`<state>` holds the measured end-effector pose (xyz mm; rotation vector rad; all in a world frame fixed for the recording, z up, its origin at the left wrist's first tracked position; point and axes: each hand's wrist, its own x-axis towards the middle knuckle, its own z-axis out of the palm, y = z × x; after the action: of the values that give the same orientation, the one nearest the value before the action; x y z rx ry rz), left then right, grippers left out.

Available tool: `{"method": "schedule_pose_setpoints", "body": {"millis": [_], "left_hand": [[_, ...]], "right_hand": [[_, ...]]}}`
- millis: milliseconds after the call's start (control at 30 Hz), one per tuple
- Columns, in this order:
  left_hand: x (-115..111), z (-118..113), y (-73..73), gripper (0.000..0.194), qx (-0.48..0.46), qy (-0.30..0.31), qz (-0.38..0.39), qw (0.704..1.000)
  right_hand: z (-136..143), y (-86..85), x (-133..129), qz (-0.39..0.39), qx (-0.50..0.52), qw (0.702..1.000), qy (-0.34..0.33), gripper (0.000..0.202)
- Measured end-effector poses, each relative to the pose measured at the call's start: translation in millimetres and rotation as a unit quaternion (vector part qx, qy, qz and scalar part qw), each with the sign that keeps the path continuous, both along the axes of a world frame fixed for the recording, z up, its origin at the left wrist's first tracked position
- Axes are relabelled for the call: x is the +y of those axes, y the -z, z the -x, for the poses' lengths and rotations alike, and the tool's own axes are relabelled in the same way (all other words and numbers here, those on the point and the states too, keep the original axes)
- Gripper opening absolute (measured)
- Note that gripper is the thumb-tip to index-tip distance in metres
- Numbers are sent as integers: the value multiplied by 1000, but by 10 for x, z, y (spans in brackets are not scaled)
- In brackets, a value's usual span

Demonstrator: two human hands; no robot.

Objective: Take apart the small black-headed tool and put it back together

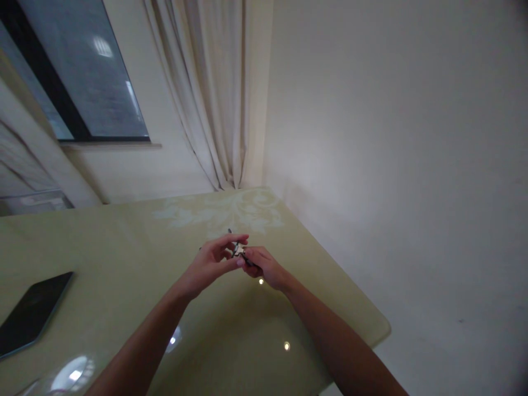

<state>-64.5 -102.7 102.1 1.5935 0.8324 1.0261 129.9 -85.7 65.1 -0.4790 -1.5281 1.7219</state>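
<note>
A small object with a pale, shiny middle and dark parts (238,250) is held between my two hands, above the glossy green table (124,258). My left hand (211,261) curves around its left side, the thumb at its lower edge and the index finger over its top. From the right, my right hand (262,264) pinches the object's dark lower end between closed fingers. A thin dark tip sticks up beyond my left fingers. The object is too small to identify, and my fingers cover part of it.
A dark tablet-like device (35,311) lies at the table's left. At the lower left corner is a transparent, shiny item (61,379), partly cut off. Curtains (214,93) and a window (86,66) stand behind the table. A bare wall (391,165) runs along its right edge.
</note>
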Motion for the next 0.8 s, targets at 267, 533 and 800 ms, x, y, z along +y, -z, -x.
{"method": "schedule_pose_setpoints", "body": {"millis": [267, 533, 800], "left_hand": [[9, 147, -124, 53, 71, 25, -24, 997], [-42, 170, -302, 47, 147, -17, -124, 981], [-59, 149, -299, 42, 181, -29, -186, 965]], "right_hand": [[-18, -16, -20, -2, -15, 1000, -10, 52], [-33, -42, -42, -22, -22, 1000, 3, 53], [-32, -51, -50, -36, -33, 999, 22, 53]]}}
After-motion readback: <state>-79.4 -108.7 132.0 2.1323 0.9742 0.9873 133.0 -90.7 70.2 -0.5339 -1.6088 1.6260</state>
